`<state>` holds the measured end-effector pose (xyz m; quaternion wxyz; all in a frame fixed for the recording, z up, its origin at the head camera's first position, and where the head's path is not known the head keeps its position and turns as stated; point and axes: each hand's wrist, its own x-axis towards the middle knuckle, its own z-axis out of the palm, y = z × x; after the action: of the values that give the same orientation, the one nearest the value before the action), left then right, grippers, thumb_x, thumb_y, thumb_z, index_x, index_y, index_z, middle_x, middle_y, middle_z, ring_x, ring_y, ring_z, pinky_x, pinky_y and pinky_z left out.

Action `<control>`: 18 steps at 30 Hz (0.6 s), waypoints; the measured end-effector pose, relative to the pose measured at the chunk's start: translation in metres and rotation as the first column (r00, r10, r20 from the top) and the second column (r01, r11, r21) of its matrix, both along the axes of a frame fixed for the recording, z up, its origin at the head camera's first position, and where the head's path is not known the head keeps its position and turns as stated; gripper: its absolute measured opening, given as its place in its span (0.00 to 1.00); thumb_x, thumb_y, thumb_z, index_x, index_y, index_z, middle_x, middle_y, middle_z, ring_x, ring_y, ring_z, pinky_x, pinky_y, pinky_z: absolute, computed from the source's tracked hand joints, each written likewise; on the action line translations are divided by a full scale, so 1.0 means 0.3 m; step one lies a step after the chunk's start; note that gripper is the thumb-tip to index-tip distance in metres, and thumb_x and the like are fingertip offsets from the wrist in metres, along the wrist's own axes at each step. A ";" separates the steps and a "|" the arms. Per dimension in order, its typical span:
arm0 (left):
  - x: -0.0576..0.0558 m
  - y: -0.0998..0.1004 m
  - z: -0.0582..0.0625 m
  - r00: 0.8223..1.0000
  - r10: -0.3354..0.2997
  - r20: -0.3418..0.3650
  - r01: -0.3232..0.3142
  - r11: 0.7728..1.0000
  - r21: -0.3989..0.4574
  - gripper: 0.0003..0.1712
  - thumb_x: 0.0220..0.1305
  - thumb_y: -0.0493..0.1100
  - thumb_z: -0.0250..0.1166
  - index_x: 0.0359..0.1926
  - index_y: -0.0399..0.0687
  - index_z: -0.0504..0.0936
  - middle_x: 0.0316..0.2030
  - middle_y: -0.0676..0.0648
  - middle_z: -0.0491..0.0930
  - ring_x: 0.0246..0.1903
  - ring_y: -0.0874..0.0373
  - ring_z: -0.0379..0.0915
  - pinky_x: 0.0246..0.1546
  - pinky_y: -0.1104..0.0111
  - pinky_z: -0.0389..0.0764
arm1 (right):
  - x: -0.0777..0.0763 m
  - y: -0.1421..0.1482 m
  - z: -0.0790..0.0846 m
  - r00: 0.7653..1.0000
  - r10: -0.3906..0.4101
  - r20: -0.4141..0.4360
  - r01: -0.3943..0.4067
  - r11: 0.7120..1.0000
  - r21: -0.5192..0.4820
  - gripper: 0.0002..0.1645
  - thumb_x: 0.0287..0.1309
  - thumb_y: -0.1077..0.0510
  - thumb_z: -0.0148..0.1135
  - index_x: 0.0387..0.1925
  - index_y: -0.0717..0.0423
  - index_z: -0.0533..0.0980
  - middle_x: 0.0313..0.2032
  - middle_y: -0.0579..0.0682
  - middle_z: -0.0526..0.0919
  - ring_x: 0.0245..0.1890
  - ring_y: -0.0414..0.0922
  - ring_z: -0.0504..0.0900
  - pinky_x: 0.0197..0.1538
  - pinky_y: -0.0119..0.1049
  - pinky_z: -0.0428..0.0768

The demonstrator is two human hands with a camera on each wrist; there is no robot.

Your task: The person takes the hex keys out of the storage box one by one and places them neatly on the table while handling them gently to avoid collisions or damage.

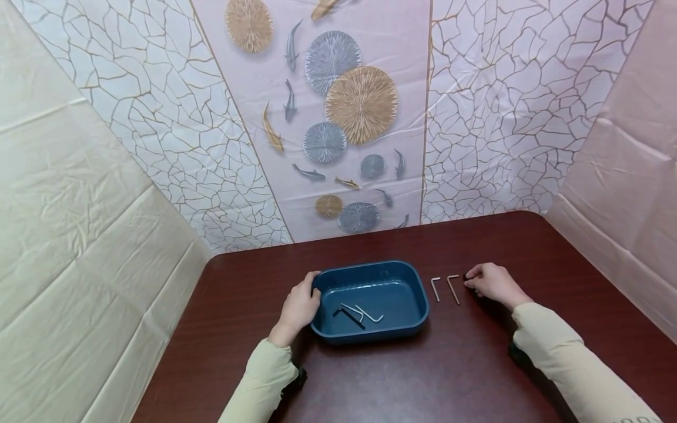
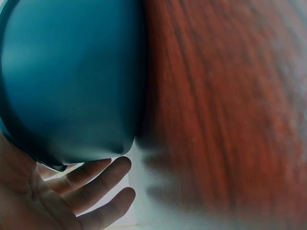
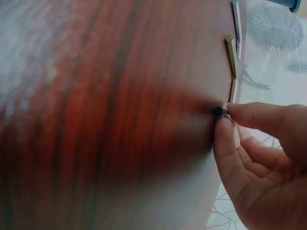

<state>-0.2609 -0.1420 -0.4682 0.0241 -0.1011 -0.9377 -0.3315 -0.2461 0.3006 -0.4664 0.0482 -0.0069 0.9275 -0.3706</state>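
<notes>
My left hand (image 1: 298,306) holds the left end of a dark blue tray (image 1: 370,338), thumb at the rim and fingers along the outside. A black hex key (image 1: 351,318) and silver hex keys (image 1: 374,318) lie crossed inside the tray. Over to the right, my right hand (image 1: 494,284) pinches another black hex key (image 3: 218,111) between thumb and index finger; most of it is hidden. Left of that hand, a shorter silver hex key (image 1: 435,289) and a longer one (image 1: 453,290) lie side by side on the table.
The dark red wooden table (image 1: 381,382) carries the tray near its middle. A patterned wall covering (image 1: 338,176) rises behind the far edge. Pale cloth hangs at the left (image 1: 79,235) and right (image 1: 619,205).
</notes>
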 end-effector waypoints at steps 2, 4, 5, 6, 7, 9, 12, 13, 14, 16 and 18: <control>0.000 0.001 -0.002 1.000 -0.001 -0.005 0.001 1.000 -0.004 0.26 0.75 0.38 0.51 0.71 0.45 0.67 0.23 0.47 0.70 0.11 0.56 0.63 0.16 0.64 0.68 | 0.000 0.001 -0.003 1.000 0.001 -0.004 -0.001 1.000 0.003 0.14 0.64 0.64 0.62 0.44 0.74 0.78 0.33 0.58 0.85 0.27 0.45 0.82 0.31 0.41 0.81; -0.001 0.000 -0.003 1.000 -0.003 -0.012 0.003 1.000 -0.008 0.26 0.75 0.38 0.51 0.71 0.45 0.67 0.23 0.48 0.70 0.12 0.57 0.63 0.16 0.64 0.68 | -0.001 0.001 -0.006 1.000 0.001 -0.006 -0.001 1.000 0.008 0.14 0.64 0.64 0.62 0.45 0.74 0.79 0.33 0.58 0.85 0.27 0.45 0.82 0.31 0.41 0.81; -0.001 0.000 -0.004 1.000 -0.004 -0.014 0.004 1.000 -0.008 0.26 0.75 0.38 0.51 0.71 0.45 0.67 0.23 0.47 0.70 0.12 0.57 0.63 0.16 0.64 0.68 | -0.001 0.001 -0.007 1.000 0.002 -0.008 -0.002 1.000 0.009 0.15 0.64 0.63 0.62 0.45 0.74 0.79 0.34 0.59 0.85 0.27 0.45 0.82 0.31 0.41 0.81; -0.002 0.000 -0.004 1.000 -0.005 -0.015 0.004 1.000 -0.009 0.26 0.74 0.38 0.51 0.71 0.45 0.67 0.24 0.48 0.70 0.12 0.57 0.63 0.17 0.64 0.68 | -0.001 0.000 -0.008 1.000 0.001 -0.007 -0.001 1.000 0.009 0.15 0.64 0.63 0.62 0.46 0.74 0.79 0.34 0.59 0.85 0.27 0.45 0.82 0.31 0.41 0.81; -0.003 0.000 -0.005 1.000 -0.001 -0.012 0.001 1.000 -0.009 0.26 0.75 0.38 0.51 0.71 0.45 0.67 0.24 0.48 0.70 0.12 0.57 0.63 0.17 0.64 0.68 | -0.001 0.000 -0.009 1.000 0.002 -0.006 -0.002 1.000 0.008 0.15 0.64 0.63 0.62 0.46 0.74 0.79 0.34 0.59 0.85 0.27 0.45 0.82 0.31 0.41 0.81; -0.003 -0.002 -0.007 1.000 -0.001 -0.008 0.001 1.000 -0.005 0.26 0.75 0.38 0.51 0.71 0.45 0.67 0.24 0.48 0.70 0.12 0.57 0.63 0.17 0.64 0.68 | -0.001 0.000 -0.010 1.000 0.002 -0.003 -0.002 1.000 0.005 0.15 0.65 0.63 0.62 0.46 0.74 0.78 0.35 0.59 0.85 0.27 0.46 0.83 0.32 0.41 0.82; -0.005 -0.002 -0.007 1.000 0.000 -0.004 0.000 1.000 -0.004 0.26 0.75 0.39 0.51 0.72 0.45 0.67 0.24 0.47 0.70 0.12 0.57 0.63 0.17 0.64 0.69 | 0.001 -0.001 -0.008 1.000 0.001 0.005 -0.001 1.000 -0.003 0.15 0.65 0.63 0.62 0.47 0.74 0.78 0.36 0.60 0.85 0.28 0.46 0.83 0.32 0.42 0.82; -0.005 -0.002 -0.007 1.000 0.001 -0.003 -0.001 1.000 -0.005 0.26 0.75 0.39 0.51 0.72 0.45 0.67 0.24 0.47 0.70 0.12 0.57 0.63 0.17 0.64 0.69 | 0.002 -0.001 -0.007 1.000 0.001 0.006 -0.001 1.000 -0.004 0.16 0.65 0.63 0.61 0.47 0.75 0.78 0.36 0.61 0.85 0.28 0.47 0.83 0.33 0.42 0.82; -0.005 -0.002 -0.006 1.000 0.001 -0.004 -0.001 1.000 -0.003 0.26 0.75 0.38 0.51 0.72 0.45 0.67 0.24 0.47 0.70 0.12 0.56 0.64 0.17 0.64 0.69 | 0.003 -0.001 -0.006 1.000 0.001 0.008 -0.001 1.000 -0.005 0.16 0.66 0.63 0.61 0.47 0.75 0.78 0.36 0.61 0.85 0.28 0.47 0.83 0.33 0.42 0.82; -0.004 0.000 -0.006 1.000 0.002 -0.007 -0.003 1.000 -0.006 0.26 0.75 0.38 0.51 0.72 0.45 0.67 0.25 0.48 0.71 0.12 0.57 0.64 0.17 0.64 0.69 | 0.005 -0.001 -0.003 1.000 0.000 0.012 0.000 1.000 -0.007 0.16 0.66 0.63 0.61 0.48 0.75 0.77 0.37 0.61 0.85 0.29 0.48 0.83 0.33 0.43 0.82; -0.003 0.001 -0.006 1.000 0.004 -0.006 -0.004 1.000 -0.006 0.26 0.75 0.38 0.51 0.72 0.45 0.67 0.25 0.48 0.71 0.12 0.57 0.64 0.17 0.64 0.69 | 0.007 -0.001 -0.002 1.000 0.003 0.015 -0.003 1.000 -0.008 0.17 0.67 0.62 0.61 0.48 0.75 0.77 0.36 0.62 0.85 0.29 0.48 0.83 0.34 0.43 0.83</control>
<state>-0.2618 -0.1417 -0.4701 0.0272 -0.1002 -0.9388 -0.3283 -0.2441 0.3002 -0.4669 0.0556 -0.0059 0.9257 -0.3740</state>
